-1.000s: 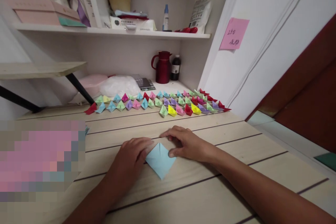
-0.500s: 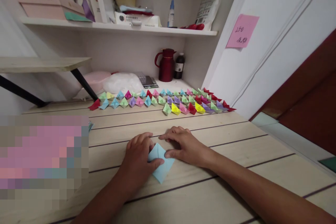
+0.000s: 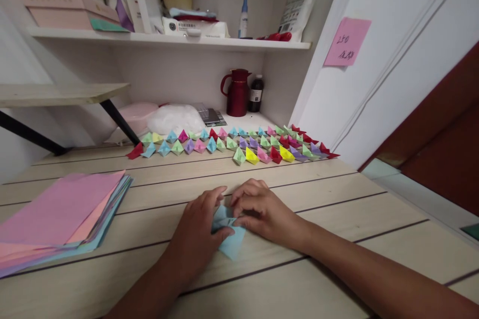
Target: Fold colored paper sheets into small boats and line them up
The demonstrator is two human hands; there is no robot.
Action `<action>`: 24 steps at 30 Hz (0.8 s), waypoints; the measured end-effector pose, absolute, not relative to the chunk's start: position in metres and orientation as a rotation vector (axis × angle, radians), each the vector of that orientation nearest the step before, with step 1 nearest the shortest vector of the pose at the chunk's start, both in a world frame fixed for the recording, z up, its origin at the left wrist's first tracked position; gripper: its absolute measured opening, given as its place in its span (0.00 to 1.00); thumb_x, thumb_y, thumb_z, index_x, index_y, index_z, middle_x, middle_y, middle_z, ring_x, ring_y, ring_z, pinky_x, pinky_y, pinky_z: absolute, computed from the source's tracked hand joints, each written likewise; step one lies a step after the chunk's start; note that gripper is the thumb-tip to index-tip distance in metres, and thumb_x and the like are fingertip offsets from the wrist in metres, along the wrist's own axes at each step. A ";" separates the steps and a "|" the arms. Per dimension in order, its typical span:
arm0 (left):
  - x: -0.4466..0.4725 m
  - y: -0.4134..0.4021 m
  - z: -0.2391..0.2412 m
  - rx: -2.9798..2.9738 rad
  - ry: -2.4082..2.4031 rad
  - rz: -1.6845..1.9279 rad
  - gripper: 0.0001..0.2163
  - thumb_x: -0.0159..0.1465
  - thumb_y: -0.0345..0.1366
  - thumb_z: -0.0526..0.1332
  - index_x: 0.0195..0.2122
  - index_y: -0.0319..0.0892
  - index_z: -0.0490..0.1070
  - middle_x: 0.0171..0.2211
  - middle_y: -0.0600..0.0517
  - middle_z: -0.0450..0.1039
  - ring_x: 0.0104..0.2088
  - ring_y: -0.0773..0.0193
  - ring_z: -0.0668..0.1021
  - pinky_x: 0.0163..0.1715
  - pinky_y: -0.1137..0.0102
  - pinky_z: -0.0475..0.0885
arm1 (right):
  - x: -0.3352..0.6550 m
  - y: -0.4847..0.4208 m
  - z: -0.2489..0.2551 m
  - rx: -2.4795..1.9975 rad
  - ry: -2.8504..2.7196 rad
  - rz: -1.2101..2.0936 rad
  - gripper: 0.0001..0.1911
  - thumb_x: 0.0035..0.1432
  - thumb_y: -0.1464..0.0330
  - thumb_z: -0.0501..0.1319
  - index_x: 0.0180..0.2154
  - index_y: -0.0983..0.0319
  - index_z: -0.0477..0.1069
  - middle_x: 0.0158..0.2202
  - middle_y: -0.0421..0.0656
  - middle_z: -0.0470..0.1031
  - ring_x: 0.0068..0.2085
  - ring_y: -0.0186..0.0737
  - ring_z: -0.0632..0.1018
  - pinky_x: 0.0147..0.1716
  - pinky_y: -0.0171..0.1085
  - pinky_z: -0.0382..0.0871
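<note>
A small folded sheet of light blue paper (image 3: 232,245) lies on the wooden table between my two hands. My left hand (image 3: 200,222) grips its left side, the thumb lying over the paper and the other fingers at its upper left edge. From the right, my right hand (image 3: 262,209) pinches a raised flap near the middle, thumb against bent forefinger. The paper's upper part stands partly lifted, and some of it is hidden behind the fingers. Beyond the hands, several rows of small folded paper boats (image 3: 264,155) in many colours stand along the back of the table.
At the left lies a stack of coloured paper (image 3: 63,207), pink on top. A raised wooden shelf with black legs (image 3: 119,119) stands behind it. Farther back are a dark red jug (image 3: 237,92), a dark bottle (image 3: 256,93) and a white plastic bag (image 3: 175,118).
The blue paper lay as a flat diamond; now a flap is lifted and partly opened. My right hand's fingers have curled in to it. The paper stack at the left shows plainly now.
</note>
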State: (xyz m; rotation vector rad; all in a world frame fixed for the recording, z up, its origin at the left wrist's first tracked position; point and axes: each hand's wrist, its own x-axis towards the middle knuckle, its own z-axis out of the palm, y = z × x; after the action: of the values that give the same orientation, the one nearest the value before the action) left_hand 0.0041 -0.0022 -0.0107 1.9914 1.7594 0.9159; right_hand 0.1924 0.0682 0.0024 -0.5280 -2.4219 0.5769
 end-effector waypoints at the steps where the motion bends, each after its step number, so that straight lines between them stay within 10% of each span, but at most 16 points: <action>1: 0.003 -0.002 -0.010 1.979 1.749 0.913 0.32 0.50 0.28 0.67 0.57 0.49 0.61 0.46 0.50 0.73 0.46 0.56 0.74 0.49 0.57 0.65 | 0.193 0.067 0.004 -0.501 -2.415 0.515 0.03 0.54 0.71 0.67 0.32 0.59 0.75 0.42 0.41 0.75 0.46 0.40 0.71 0.48 0.43 0.58; 9: 0.002 -0.003 -0.002 1.927 1.602 1.003 0.05 0.53 0.31 0.65 0.31 0.45 0.73 0.42 0.50 0.71 0.44 0.58 0.74 0.44 0.64 0.69 | 0.192 0.072 0.002 -0.550 -2.343 0.500 0.01 0.56 0.70 0.66 0.32 0.58 0.75 0.44 0.42 0.74 0.48 0.42 0.71 0.49 0.45 0.58; 24: 0.000 0.003 -0.007 1.806 1.771 1.549 0.07 0.55 0.40 0.66 0.23 0.45 0.73 0.42 0.49 0.68 0.45 0.58 0.74 0.44 0.64 0.73 | 0.184 0.067 0.003 -0.787 -1.718 1.610 0.36 0.51 0.58 0.67 0.59 0.59 0.58 0.40 0.44 0.71 0.39 0.40 0.72 0.38 0.38 0.67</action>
State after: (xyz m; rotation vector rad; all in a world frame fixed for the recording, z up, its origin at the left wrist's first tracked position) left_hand -0.0001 0.0032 -0.0066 1.8062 1.7714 1.5491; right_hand 0.1841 0.0666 0.0028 -0.7866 -1.7184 1.6095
